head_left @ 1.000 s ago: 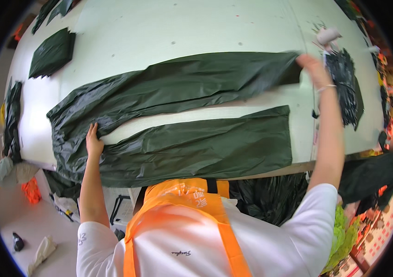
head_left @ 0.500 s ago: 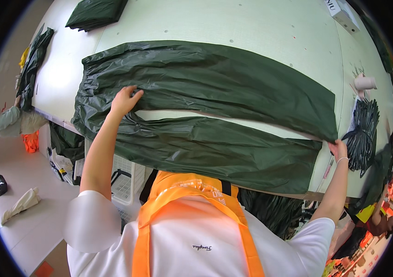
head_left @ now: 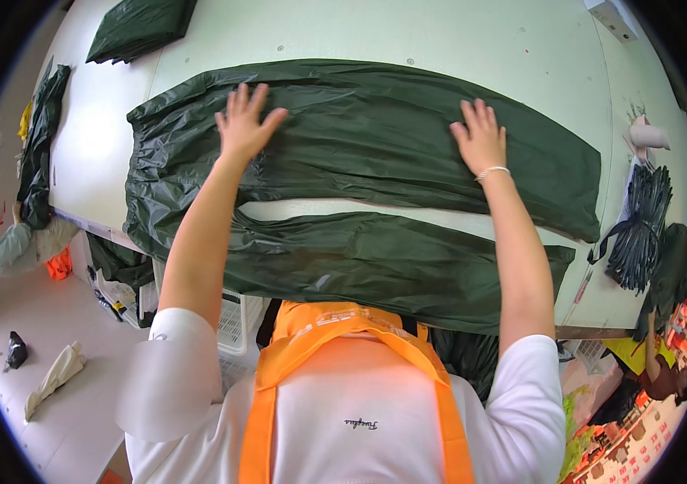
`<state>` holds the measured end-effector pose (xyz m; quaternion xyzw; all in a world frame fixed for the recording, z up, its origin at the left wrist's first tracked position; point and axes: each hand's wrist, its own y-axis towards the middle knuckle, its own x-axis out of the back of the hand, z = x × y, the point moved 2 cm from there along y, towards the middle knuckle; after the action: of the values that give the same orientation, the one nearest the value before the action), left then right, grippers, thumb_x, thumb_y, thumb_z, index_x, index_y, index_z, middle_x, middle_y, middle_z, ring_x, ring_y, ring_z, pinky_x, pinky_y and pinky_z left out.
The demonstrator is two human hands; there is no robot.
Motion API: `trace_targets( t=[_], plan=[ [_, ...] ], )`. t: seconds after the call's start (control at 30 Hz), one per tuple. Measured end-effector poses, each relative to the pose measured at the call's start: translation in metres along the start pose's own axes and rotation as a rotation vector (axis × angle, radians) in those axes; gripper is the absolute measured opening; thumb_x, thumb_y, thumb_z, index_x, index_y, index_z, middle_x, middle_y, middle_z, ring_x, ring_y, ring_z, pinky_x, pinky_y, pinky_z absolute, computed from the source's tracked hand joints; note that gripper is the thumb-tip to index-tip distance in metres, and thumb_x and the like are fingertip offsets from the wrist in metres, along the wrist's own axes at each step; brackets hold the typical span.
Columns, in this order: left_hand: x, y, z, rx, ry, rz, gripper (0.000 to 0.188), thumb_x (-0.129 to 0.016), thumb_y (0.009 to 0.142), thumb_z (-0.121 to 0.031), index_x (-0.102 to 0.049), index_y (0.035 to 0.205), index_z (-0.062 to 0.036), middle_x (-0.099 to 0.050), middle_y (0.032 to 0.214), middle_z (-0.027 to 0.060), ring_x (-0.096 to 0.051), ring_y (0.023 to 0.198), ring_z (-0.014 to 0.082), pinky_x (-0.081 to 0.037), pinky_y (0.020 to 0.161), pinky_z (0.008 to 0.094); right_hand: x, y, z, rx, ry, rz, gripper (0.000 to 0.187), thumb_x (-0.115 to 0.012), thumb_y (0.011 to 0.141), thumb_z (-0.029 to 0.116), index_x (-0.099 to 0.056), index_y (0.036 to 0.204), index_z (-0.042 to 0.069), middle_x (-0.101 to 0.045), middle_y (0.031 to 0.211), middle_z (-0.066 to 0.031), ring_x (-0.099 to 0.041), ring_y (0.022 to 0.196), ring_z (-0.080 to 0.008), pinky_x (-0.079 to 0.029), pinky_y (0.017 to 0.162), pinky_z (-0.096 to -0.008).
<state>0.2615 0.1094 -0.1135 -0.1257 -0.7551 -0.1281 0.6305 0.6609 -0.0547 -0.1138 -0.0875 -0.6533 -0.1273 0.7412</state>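
Dark green waterproof trousers (head_left: 359,129) lie spread across the pale table, their gathered waist at the left and the leg ends at the right. A narrow gap separates the two legs. Flat on the far leg, near the waist end, rests my left hand (head_left: 248,125) with fingers spread. Further right on that same leg lies my right hand (head_left: 480,141), its fingers stretched out, a thin bracelet at the wrist. Neither hand grips the cloth. My right forearm crosses over the near leg and hides part of it.
A folded dark green stack (head_left: 140,31) sits at the far left of the table (head_left: 295,36). A bundle of black straps (head_left: 640,230) and a white roll (head_left: 650,135) lie at the right. A white box (head_left: 611,19) stands far right. Another person (head_left: 25,246) is at the left.
My right hand has let go of the far leg's end corner and moved left onto that leg. My left hand has shifted farther away and its fingers have spread.
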Motion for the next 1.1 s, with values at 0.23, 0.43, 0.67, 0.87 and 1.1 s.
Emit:
trace_targets(
  t=[0.23, 0.43, 0.67, 0.87, 1.1],
  plan=[
    [0.038, -0.183, 0.285, 0.613, 0.195, -0.568, 0.06, -0.055, 0.085, -0.048, -0.055, 0.118, 0.0019, -0.056, 0.115, 0.0244, -0.054, 0.105, 0.0394, -0.041, 0.092, 0.0468, 0.088, -0.195, -0.208, -0.514, 0.139, -0.386, 0.027, -0.057, 0.086, 0.015, -0.061, 0.11, 0.002, -0.059, 0.117, -0.0172, -0.054, 0.11, -0.0323, -0.041, 0.095, -0.0372],
    [-0.017, -0.302, 0.351, 1.458, -0.93, -0.338, 0.059, -0.069, 0.075, -0.049, -0.061, 0.105, 0.0003, -0.061, 0.086, 0.007, -0.058, 0.066, 0.0164, -0.048, 0.052, 0.0257, 0.058, -0.462, -0.297, -1.096, 0.395, 0.149, 0.052, -0.065, 0.085, 0.03, -0.052, 0.123, -0.003, -0.059, 0.118, -0.0148, -0.057, 0.105, -0.0238, -0.045, 0.087, -0.0338],
    [0.022, -0.258, 0.302, 1.214, -1.67, -0.098, 0.031, -0.061, 0.086, -0.025, -0.056, 0.11, -0.005, -0.063, 0.102, 0.0092, -0.062, 0.088, 0.0232, -0.052, 0.075, 0.0353, 0.08, -0.452, -0.288, -0.736, 0.395, -0.021, 0.02, -0.064, 0.086, 0.018, -0.058, 0.093, 0.0, -0.058, 0.09, -0.0046, -0.052, 0.084, -0.0141, -0.044, 0.077, -0.0274],
    [0.149, -0.202, 0.263, 0.747, -1.689, -0.478, 0.028, -0.053, 0.092, -0.024, -0.058, 0.111, -0.0038, -0.062, 0.111, 0.0095, -0.061, 0.1, 0.0222, -0.05, 0.086, 0.0361, 0.258, -0.393, -0.316, -0.717, 0.919, -0.72, 0.026, -0.051, 0.095, 0.025, -0.057, 0.106, 0.002, -0.06, 0.107, -0.0074, -0.055, 0.098, -0.0159, -0.039, 0.092, -0.0286],
    [0.156, -0.236, 0.293, 0.855, -1.675, -0.369, 0.032, -0.053, 0.091, -0.023, -0.058, 0.114, -0.0016, -0.062, 0.115, 0.0117, -0.059, 0.106, 0.0246, -0.045, 0.095, 0.0389, 0.252, -0.419, -0.304, -0.769, 1.166, -0.465, 0.032, -0.055, 0.093, 0.022, -0.053, 0.116, -0.001, -0.056, 0.119, -0.0069, -0.054, 0.105, -0.0141, -0.04, 0.095, -0.0293]
  ],
)
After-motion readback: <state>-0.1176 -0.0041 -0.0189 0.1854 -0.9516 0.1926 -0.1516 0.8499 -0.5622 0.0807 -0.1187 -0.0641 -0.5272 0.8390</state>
